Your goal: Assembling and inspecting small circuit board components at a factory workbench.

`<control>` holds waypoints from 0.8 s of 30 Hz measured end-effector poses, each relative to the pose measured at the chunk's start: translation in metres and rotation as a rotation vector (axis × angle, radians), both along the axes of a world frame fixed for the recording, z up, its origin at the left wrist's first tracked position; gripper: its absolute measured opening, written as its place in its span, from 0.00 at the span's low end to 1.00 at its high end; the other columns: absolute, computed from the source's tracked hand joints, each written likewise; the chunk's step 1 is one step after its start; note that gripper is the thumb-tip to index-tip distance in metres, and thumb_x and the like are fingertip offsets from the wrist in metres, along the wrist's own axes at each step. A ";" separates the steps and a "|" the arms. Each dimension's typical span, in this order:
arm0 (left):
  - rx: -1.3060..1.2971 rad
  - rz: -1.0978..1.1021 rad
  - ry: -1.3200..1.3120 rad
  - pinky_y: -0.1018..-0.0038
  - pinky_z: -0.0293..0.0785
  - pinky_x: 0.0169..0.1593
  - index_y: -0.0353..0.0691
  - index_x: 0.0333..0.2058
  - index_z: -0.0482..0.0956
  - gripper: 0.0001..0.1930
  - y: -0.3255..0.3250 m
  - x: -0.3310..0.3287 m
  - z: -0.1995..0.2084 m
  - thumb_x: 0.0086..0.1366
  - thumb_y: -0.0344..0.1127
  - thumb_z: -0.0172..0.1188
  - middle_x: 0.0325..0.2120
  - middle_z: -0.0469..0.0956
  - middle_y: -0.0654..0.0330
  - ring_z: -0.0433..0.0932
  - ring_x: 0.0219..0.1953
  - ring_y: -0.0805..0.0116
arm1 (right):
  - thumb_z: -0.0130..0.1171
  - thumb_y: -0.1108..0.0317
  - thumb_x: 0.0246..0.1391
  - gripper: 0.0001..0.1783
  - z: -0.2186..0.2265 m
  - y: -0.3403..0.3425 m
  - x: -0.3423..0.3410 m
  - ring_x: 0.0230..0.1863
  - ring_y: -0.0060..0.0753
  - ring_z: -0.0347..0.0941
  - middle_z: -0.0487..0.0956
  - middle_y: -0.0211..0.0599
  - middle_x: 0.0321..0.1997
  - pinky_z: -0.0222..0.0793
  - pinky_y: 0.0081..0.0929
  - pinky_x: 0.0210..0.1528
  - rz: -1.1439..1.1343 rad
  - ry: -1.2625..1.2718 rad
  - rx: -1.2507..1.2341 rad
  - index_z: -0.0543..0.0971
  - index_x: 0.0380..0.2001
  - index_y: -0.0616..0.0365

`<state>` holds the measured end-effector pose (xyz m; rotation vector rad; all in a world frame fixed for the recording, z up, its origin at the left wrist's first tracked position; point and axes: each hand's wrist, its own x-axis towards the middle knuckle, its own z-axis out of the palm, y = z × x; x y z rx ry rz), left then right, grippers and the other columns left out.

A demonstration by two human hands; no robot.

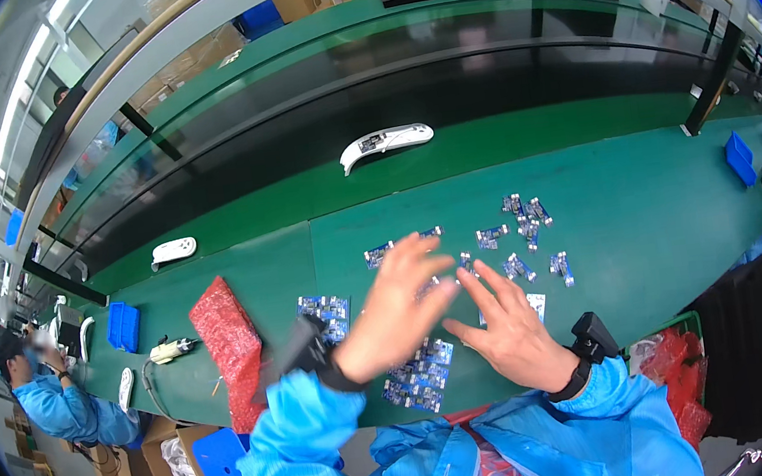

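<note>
My left hand (395, 312) hovers over the green bench with its fingers spread, slightly blurred, and I see nothing in it. Close by on the right, my right hand (519, 343) has its fingers stretched out over the bench, also with nothing visible in it. Below my left hand lies a panel of blue circuit boards (420, 378), partly covered by the hand. Another blue board panel (326, 313) is left of that wrist. Small loose circuit boards (518, 267) are scattered beyond my hands. A pale, board-like piece (537, 304) shows behind my right fingers.
A red bubble-wrap bag (227, 338) lies to the left, beside a corded electric screwdriver (173, 350) and a blue bin (124, 327). White curved housings (386, 141) rest farther back. A co-worker (63, 401) sits at far left. Another blue bin (739, 159) stands at far right.
</note>
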<state>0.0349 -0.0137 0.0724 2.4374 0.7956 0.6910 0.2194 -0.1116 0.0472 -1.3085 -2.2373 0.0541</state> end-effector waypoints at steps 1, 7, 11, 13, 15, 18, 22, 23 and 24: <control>0.039 0.058 0.098 0.49 0.51 0.64 0.33 0.57 0.65 0.26 -0.030 0.002 0.007 0.64 0.41 0.56 0.57 0.65 0.46 0.57 0.63 0.44 | 0.55 0.69 0.46 0.15 0.000 -0.002 -0.003 0.67 0.62 0.52 0.59 0.57 0.65 0.55 0.54 0.64 0.018 -0.027 0.005 0.81 0.40 0.53; 0.049 0.165 0.144 0.39 0.42 0.64 0.22 0.58 0.58 0.38 -0.132 0.020 0.001 0.61 0.48 0.58 0.58 0.62 0.38 0.56 0.63 0.36 | 0.52 0.67 0.50 0.16 -0.003 -0.029 -0.020 0.71 0.63 0.43 0.54 0.58 0.68 0.45 0.57 0.68 -0.051 -0.054 -0.022 0.78 0.42 0.56; 0.150 0.195 0.011 0.41 0.47 0.63 0.23 0.51 0.67 0.32 -0.163 0.021 0.000 0.56 0.43 0.64 0.50 0.71 0.41 0.68 0.56 0.40 | 0.52 0.67 0.49 0.20 0.010 -0.051 -0.024 0.71 0.61 0.43 0.54 0.55 0.69 0.41 0.57 0.68 -0.076 -0.070 0.024 0.76 0.47 0.58; 0.308 0.196 -0.053 0.42 0.52 0.62 0.27 0.42 0.76 0.25 -0.166 0.016 0.004 0.48 0.37 0.69 0.42 0.78 0.48 0.75 0.49 0.49 | 0.53 0.65 0.47 0.23 0.019 -0.061 -0.019 0.71 0.60 0.45 0.56 0.53 0.69 0.41 0.58 0.68 -0.029 -0.132 0.031 0.76 0.49 0.54; 0.370 0.185 -0.081 0.42 0.52 0.62 0.27 0.43 0.76 0.25 -0.174 0.009 0.009 0.48 0.38 0.69 0.42 0.78 0.49 0.74 0.50 0.49 | 0.53 0.64 0.46 0.24 0.025 -0.069 -0.018 0.71 0.60 0.45 0.57 0.52 0.68 0.41 0.58 0.68 -0.039 -0.162 0.046 0.76 0.49 0.54; 0.426 0.271 -0.096 0.39 0.50 0.62 0.32 0.38 0.79 0.21 -0.177 0.017 0.019 0.47 0.39 0.69 0.41 0.78 0.53 0.73 0.52 0.51 | 0.53 0.64 0.45 0.24 0.026 -0.076 -0.020 0.71 0.60 0.44 0.58 0.50 0.68 0.40 0.58 0.69 -0.024 -0.182 0.028 0.77 0.49 0.55; 0.295 0.302 0.052 0.42 0.49 0.64 0.37 0.25 0.79 0.11 -0.180 0.029 0.010 0.48 0.37 0.70 0.38 0.79 0.58 0.74 0.51 0.55 | 0.53 0.65 0.46 0.22 0.017 -0.086 -0.024 0.72 0.58 0.44 0.63 0.48 0.65 0.39 0.59 0.69 -0.021 -0.102 -0.021 0.77 0.47 0.55; 0.238 0.128 -0.110 0.43 0.50 0.64 0.37 0.26 0.78 0.10 -0.182 0.019 0.006 0.48 0.34 0.69 0.35 0.80 0.58 0.76 0.49 0.55 | 0.53 0.65 0.47 0.21 0.017 -0.085 -0.024 0.72 0.57 0.45 0.64 0.48 0.65 0.39 0.59 0.69 -0.024 -0.126 -0.002 0.78 0.46 0.55; 0.178 -0.044 -0.271 0.44 0.51 0.64 0.36 0.28 0.78 0.09 -0.182 0.010 0.004 0.49 0.31 0.69 0.32 0.80 0.58 0.78 0.47 0.55 | 0.53 0.64 0.48 0.20 0.017 -0.083 -0.024 0.71 0.57 0.46 0.65 0.48 0.64 0.39 0.59 0.69 -0.027 -0.150 0.016 0.78 0.46 0.56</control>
